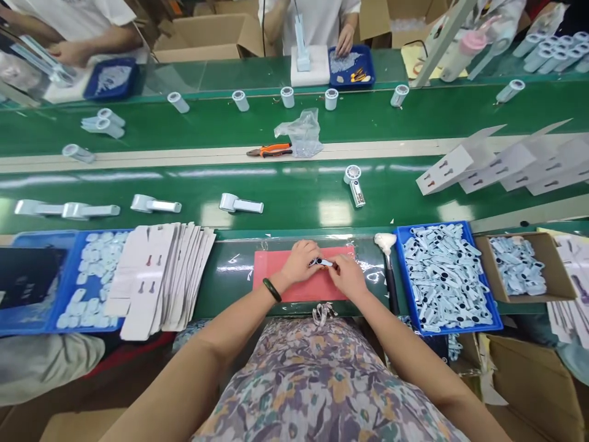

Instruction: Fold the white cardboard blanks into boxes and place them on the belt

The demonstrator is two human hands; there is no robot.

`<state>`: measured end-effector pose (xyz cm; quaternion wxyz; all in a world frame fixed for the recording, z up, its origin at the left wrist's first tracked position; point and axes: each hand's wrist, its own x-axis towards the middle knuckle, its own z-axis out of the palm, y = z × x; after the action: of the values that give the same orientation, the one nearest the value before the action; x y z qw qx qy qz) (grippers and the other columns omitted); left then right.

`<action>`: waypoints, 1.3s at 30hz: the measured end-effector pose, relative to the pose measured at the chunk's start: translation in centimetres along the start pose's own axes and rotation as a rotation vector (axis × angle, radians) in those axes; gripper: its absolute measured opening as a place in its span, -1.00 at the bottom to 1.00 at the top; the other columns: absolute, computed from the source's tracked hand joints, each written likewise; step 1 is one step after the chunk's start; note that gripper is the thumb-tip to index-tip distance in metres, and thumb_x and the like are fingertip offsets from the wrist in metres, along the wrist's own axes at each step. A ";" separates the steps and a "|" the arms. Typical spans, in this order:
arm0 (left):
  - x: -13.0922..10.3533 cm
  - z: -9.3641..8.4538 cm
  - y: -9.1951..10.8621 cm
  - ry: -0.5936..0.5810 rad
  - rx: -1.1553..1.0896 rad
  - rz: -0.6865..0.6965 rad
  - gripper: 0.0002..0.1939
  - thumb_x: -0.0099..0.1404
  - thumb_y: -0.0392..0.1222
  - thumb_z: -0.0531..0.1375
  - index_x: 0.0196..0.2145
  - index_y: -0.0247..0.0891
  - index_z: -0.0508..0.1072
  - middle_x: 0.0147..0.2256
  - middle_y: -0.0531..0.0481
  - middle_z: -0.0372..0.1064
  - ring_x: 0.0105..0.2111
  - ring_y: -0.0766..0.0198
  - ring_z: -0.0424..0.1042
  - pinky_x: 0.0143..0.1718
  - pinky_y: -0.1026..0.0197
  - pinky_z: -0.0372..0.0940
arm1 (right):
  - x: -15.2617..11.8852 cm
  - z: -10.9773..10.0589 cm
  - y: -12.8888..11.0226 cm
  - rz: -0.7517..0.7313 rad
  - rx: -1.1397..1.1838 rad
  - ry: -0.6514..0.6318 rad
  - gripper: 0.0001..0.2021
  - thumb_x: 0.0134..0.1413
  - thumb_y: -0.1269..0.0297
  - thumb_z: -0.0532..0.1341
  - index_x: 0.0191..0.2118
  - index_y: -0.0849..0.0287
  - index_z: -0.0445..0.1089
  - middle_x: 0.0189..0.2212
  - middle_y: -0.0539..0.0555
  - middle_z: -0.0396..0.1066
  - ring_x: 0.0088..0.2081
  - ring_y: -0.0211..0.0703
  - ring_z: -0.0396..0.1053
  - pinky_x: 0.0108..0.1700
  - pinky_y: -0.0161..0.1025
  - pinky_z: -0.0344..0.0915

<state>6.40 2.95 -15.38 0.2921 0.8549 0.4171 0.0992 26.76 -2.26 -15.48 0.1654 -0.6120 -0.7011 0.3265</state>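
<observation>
My left hand (301, 261) is closed over a small light-blue plastic part (324, 262) with a dark round spot, covering much of it. With thumb and fingers, my right hand (348, 274) pinches the right end of the same part. Both hands are above a red mat (267, 265) on the bench. To the right of the mat lies a hammer (390, 270) with a whitish wrapped head and a black handle. Beyond it, a blue tray (405, 276) holds a heap of similar light-blue parts, many with dark spots.
Left of the mat stand folded white boxes (156, 276) and a blue bin (69, 301) with light-blue pieces. Ahead, the green belt (294, 212) carries handheld fans (242, 204). Pliers (271, 150) lie beyond. A cardboard box (559, 270) stands right. Co-workers sit opposite.
</observation>
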 end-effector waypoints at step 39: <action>-2.6 1.7 2.4 -0.009 0.032 -0.122 -0.75 0.40 -0.30 0.21 -0.01 -0.19 0.59 0.02 -0.16 0.54 0.22 -0.05 0.32 0.32 -0.27 0.24 | -1.2 1.1 -0.2 0.130 -0.077 -0.183 -0.53 0.34 0.24 0.16 0.32 -0.05 0.37 0.16 0.17 0.43 0.14 0.13 0.28 0.12 0.02 0.19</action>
<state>7.02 -0.84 -15.14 0.2860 0.8329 0.4684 0.0706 26.15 -3.76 -15.96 0.0557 -0.6298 -0.6840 0.3638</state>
